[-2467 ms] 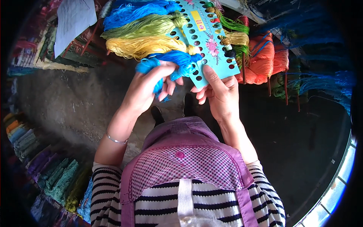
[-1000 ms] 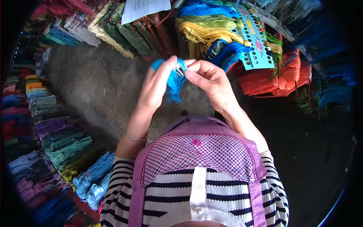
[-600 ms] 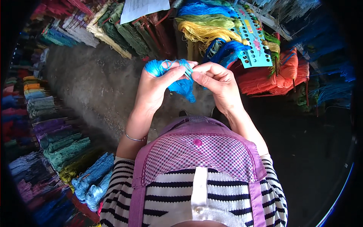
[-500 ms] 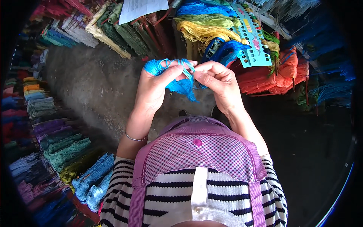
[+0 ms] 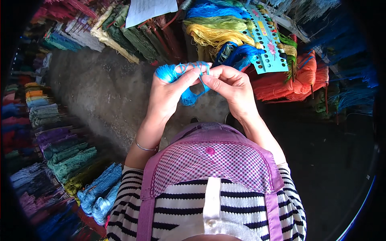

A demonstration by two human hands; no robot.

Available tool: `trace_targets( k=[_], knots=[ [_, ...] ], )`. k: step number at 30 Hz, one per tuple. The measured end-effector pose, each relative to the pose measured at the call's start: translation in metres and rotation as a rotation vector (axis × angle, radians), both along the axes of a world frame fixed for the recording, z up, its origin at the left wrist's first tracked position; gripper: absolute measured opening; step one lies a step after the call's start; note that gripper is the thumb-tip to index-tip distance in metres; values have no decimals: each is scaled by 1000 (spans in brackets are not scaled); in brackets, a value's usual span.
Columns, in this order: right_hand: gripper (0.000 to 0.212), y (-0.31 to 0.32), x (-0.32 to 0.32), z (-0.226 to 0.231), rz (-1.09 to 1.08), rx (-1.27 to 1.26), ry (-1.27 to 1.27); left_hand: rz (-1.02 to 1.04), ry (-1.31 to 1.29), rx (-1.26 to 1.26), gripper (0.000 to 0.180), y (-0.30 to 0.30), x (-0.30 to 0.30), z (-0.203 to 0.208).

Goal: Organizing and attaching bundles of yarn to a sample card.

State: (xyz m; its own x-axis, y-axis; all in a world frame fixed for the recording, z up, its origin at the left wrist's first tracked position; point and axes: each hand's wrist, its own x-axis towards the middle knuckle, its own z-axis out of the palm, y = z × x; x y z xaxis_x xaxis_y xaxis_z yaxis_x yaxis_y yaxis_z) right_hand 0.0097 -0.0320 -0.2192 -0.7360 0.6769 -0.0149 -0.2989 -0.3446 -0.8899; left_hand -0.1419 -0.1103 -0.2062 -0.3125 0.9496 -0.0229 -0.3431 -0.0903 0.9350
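A bundle of bright blue embroidery thread [image 5: 168, 73] is held up in front of me, over the floor. My left hand [image 5: 171, 90] is closed around it, thumb pressed on top, with part of the bundle sticking out beside the wrist side and a loop hanging below the fingers. My right hand [image 5: 231, 86] pinches strands of the same thread between thumb and forefinger, close to the left fingertips. A few loose strands cross over the left fingers. Just beyond the right hand lies a darker blue hank [image 5: 245, 54].
A light blue card with punched holes [image 5: 267, 60] lies beside yellow thread hanks [image 5: 219, 34] and green ones. Coral-red hanks [image 5: 289, 82] hang at the right. A white paper sheet [image 5: 150, 10] rests on dark hanks. Rows of coloured hanks [image 5: 72, 160] line the left, beside the concrete floor [image 5: 92, 88].
The blue strands between my hands have shifted, and the hanging part now forms a rounder, open loop. Both hands keep nearly the same place and grip.
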Motion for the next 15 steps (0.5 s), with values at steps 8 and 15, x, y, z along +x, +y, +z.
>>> trace_targets(
  k=[8,15],
  knots=[
    [19,8,1,-9,-59,-69,108,1,-64,56,19,1,0,-5],
    [15,3,1,-11,-81,60,-39,94,175,101,15,3,8,-12]
  ],
)
